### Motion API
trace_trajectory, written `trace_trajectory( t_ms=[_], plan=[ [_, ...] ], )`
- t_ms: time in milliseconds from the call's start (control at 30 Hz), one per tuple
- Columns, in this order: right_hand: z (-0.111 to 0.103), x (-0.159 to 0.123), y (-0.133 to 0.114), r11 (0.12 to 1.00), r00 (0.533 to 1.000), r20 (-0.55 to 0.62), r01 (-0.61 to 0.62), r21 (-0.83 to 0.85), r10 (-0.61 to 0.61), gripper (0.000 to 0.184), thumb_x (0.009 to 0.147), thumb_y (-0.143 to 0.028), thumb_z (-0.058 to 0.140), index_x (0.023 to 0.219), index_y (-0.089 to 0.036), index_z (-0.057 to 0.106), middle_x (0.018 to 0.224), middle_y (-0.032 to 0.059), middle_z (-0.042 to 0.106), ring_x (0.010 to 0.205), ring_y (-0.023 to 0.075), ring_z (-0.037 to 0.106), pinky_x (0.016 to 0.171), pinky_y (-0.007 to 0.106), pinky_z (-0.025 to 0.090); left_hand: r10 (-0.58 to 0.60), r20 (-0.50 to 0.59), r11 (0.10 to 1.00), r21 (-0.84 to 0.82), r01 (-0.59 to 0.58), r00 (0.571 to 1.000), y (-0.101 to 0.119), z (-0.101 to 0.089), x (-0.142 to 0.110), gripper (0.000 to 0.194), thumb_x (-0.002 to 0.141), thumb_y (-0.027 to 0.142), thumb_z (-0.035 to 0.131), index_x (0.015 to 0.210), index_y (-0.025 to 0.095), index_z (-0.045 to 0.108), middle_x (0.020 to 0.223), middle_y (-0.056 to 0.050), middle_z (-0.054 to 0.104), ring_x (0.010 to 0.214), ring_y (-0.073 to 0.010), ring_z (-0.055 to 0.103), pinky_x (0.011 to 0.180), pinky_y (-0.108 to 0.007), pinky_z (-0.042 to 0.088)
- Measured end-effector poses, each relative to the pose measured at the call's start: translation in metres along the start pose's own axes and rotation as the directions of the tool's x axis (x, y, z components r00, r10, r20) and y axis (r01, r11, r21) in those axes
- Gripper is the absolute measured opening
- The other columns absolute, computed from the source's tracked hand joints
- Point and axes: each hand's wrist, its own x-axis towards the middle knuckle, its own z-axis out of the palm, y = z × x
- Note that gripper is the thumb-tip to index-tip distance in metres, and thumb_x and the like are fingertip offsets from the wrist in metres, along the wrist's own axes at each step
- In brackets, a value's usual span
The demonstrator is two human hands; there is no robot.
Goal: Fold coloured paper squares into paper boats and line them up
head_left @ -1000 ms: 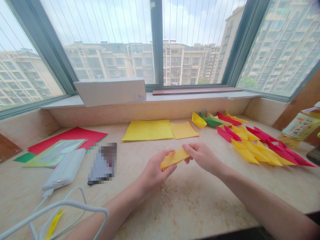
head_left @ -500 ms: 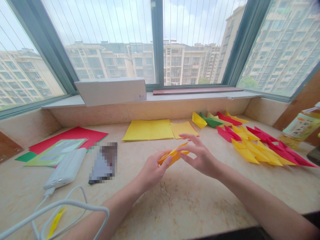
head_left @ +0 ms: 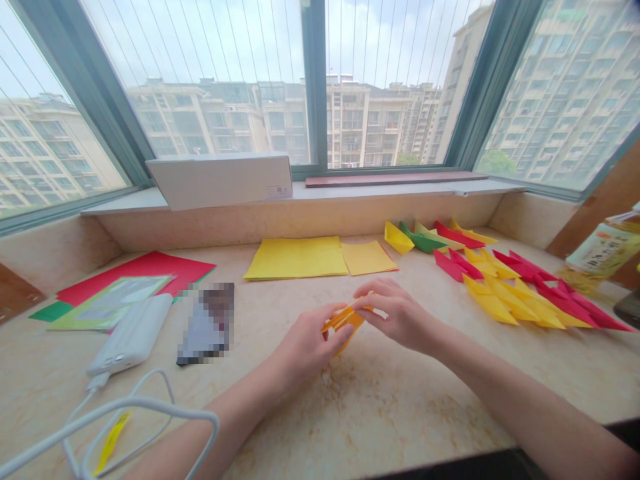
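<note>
A folded piece of orange-yellow paper [head_left: 353,321] is held above the counter between both hands. My left hand [head_left: 313,337] grips its left side, thumb in front and fingers behind. At its upper right edge my right hand [head_left: 393,310] pinches the paper between thumb and fingers. The paper has several layers, partly spread, and fingers hide some of its folds. Beyond the hands lie a yellow paper stack [head_left: 297,259] and a smaller pale orange stack [head_left: 369,258]. Folded paper boats in yellow [head_left: 515,301], red [head_left: 457,265] and green [head_left: 425,242] stand at the right.
On the left are red paper sheets [head_left: 145,273], a clear packet [head_left: 113,303], a white power bank [head_left: 131,333] with a looping cable [head_left: 150,404], and a pixelated object [head_left: 210,327]. A bottle [head_left: 603,250] stands far right. A white box [head_left: 223,181] rests on the sill.
My right hand has moved slightly left and down and closed onto the paper's edge. The paper is now tilted differently, with its layers showing more.
</note>
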Motion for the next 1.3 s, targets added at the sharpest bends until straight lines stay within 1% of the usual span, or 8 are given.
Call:
trace_trajectory(
  t_ms=[100, 200, 300, 433, 767, 1000, 1167, 1300],
  plan=[
    [0.002, 0.001, -0.001, 1.000, 1.000, 0.022, 0.013, 0.020, -0.013, 0.008, 0.093, -0.020, 0.062, 0.096, -0.022, 0.069, 0.100, 0.0042, 0.070, 0.094, 0.0198, 0.064, 0.088, 0.037, 0.047, 0.027, -0.041, 0.993, 0.117, -0.022, 0.999, -0.005, 0.002, -0.001, 0.033, 0.092, 0.034, 0.056, 0.124, 0.024, 0.060, 0.116, -0.005, 0.071, 0.099, -0.0229, 0.067, 0.090, -0.036, 0.051],
    [0.004, 0.000, -0.003, 0.999, 0.999, 0.031, 0.016, 0.029, -0.017, 0.007, 0.093, -0.019, 0.062, 0.094, -0.021, 0.069, 0.096, 0.0034, 0.070, 0.091, 0.0189, 0.064, 0.085, 0.036, 0.046, 0.107, -0.124, 0.965, 0.253, -0.072, 0.986, -0.012, 0.003, -0.002, 0.037, 0.089, 0.029, 0.061, 0.125, 0.022, 0.057, 0.122, -0.009, 0.067, 0.111, -0.0254, 0.064, 0.097, -0.042, 0.050],
    [0.006, 0.000, -0.005, 0.999, 0.999, 0.045, 0.009, 0.039, -0.010, 0.008, 0.094, -0.019, 0.061, 0.092, -0.020, 0.069, 0.093, 0.0031, 0.071, 0.088, 0.0186, 0.064, 0.083, 0.035, 0.046, 0.203, -0.158, 0.924, 0.358, -0.136, 0.966, -0.015, 0.002, -0.003, 0.029, 0.087, 0.022, 0.063, 0.116, 0.022, 0.061, 0.125, -0.010, 0.064, 0.117, -0.0260, 0.059, 0.099, -0.045, 0.049],
    [0.007, 0.000, -0.007, 0.999, 0.999, 0.052, -0.003, 0.046, 0.001, 0.009, 0.094, -0.020, 0.061, 0.092, -0.020, 0.070, 0.093, 0.0038, 0.071, 0.088, 0.0189, 0.064, 0.083, 0.035, 0.047, 0.261, -0.158, 0.879, 0.448, -0.166, 0.952, -0.014, 0.000, -0.003, 0.017, 0.088, 0.019, 0.064, 0.104, 0.022, 0.066, 0.125, -0.010, 0.064, 0.114, -0.0268, 0.060, 0.097, -0.048, 0.050],
    [0.009, -0.001, -0.005, 1.000, 0.995, 0.103, 0.013, 0.026, -0.015, 0.009, 0.095, -0.019, 0.060, 0.095, -0.020, 0.069, 0.093, 0.0034, 0.070, 0.088, 0.0195, 0.063, 0.083, 0.036, 0.045, 0.284, -0.165, 0.857, 0.485, -0.173, 0.944, -0.013, 0.000, -0.003, 0.011, 0.089, 0.017, 0.063, 0.099, 0.021, 0.067, 0.122, -0.009, 0.065, 0.113, -0.0263, 0.061, 0.096, -0.048, 0.052],
    [0.009, -0.001, -0.005, 0.998, 0.995, 0.097, 0.018, 0.057, -0.023, 0.011, 0.095, -0.017, 0.059, 0.097, -0.022, 0.069, 0.100, 0.0036, 0.070, 0.093, 0.0193, 0.063, 0.087, 0.037, 0.045, 0.256, -0.152, 0.861, 0.485, -0.154, 0.955, -0.014, 0.000, -0.003, 0.017, 0.086, 0.017, 0.067, 0.102, 0.022, 0.066, 0.125, -0.009, 0.063, 0.114, -0.0266, 0.060, 0.098, -0.048, 0.051],
    [0.008, 0.000, -0.007, 0.999, 0.995, 0.096, -0.016, 0.045, 0.011, 0.011, 0.095, -0.016, 0.059, 0.093, -0.022, 0.068, 0.103, 0.0030, 0.070, 0.097, 0.0198, 0.062, 0.090, 0.039, 0.044, 0.267, -0.107, 0.835, 0.521, -0.175, 0.958, -0.012, 0.001, -0.003, 0.031, 0.082, 0.007, 0.065, 0.109, 0.022, 0.062, 0.134, -0.011, 0.058, 0.122, -0.0281, 0.057, 0.102, -0.049, 0.049],
    [0.009, 0.000, -0.008, 0.998, 0.996, 0.092, -0.025, 0.054, 0.020, 0.010, 0.095, -0.016, 0.059, 0.092, -0.022, 0.067, 0.103, 0.0030, 0.070, 0.098, 0.0200, 0.062, 0.090, 0.039, 0.045, 0.260, -0.103, 0.832, 0.529, -0.169, 0.960, -0.013, 0.002, -0.003, 0.026, 0.084, 0.010, 0.065, 0.107, 0.021, 0.062, 0.133, -0.012, 0.059, 0.123, -0.0288, 0.057, 0.101, -0.050, 0.049]
  ],
)
